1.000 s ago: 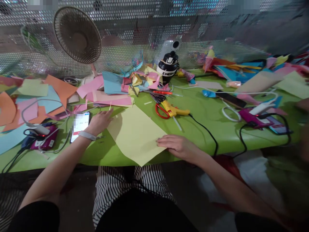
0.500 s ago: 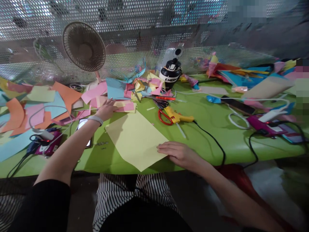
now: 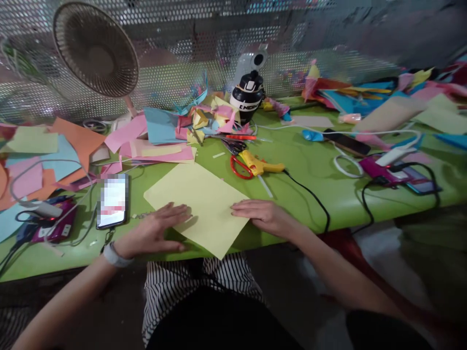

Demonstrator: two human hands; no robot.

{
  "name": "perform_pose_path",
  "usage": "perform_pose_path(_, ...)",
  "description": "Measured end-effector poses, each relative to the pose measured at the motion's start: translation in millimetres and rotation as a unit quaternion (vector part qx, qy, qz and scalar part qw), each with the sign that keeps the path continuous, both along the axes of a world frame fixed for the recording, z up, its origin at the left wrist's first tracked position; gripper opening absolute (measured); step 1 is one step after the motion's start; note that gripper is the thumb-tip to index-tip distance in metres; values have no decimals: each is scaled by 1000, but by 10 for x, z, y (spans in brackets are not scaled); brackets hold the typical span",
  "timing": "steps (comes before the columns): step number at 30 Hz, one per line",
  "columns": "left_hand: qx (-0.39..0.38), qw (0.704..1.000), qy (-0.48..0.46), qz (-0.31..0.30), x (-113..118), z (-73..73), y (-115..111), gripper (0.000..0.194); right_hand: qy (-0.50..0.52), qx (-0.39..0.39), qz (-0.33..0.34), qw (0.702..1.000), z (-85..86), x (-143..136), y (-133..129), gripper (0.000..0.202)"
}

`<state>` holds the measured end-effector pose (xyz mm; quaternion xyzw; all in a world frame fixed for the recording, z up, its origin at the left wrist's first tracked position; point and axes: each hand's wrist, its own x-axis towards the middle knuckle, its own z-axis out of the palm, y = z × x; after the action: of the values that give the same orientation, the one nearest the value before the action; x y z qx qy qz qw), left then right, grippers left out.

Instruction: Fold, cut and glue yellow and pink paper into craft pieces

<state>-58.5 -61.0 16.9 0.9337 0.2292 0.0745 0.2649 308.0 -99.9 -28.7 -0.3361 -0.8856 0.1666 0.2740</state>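
A sheet of pale yellow paper [image 3: 204,209] lies flat on the green tabletop in front of me, turned cornerwise, one corner at the table's front edge. My left hand [image 3: 160,228] is over the sheet's lower left edge, fingers stretched out and thumb apart. At the right corner rests my right hand [image 3: 264,216], its fingers straight and lying flat on the paper. Beyond the sheet lie a yellow glue gun [image 3: 260,164] and scissors with red handles [image 3: 241,167]. A stack of pink and cream paper [image 3: 164,153] sits behind the sheet.
To the left are a phone [image 3: 114,201], a purple power block [image 3: 58,221] with cables and loose coloured paper [image 3: 73,146]. A fan [image 3: 97,48] and a black-and-white bottle [image 3: 248,97] stand at the back. A second power block [image 3: 383,170] sits on the right.
My left hand has come back from the paper stack to the yellow sheet's lower left side, uncovering the phone. My right hand stays at the right corner. The camera view has shifted.
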Motion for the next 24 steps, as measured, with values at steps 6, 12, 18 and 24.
perform_pose_path(6,29,988,-86,127,-45,-88,-289,24,14,-49,-2,999,-10,-54,47,42)
perform_pose_path(12,29,960,-93,264,61,-36,-474,22,47,-114,-176,977,86,-282,5,23)
perform_pose_path(18,129,913,17,387,272,-102,-428,27,-12,-140,-309,941,99,-527,125,20)
perform_pose_path(24,185,884,72,422,352,-118,-380,32,-81,-127,-341,928,75,-607,194,19)
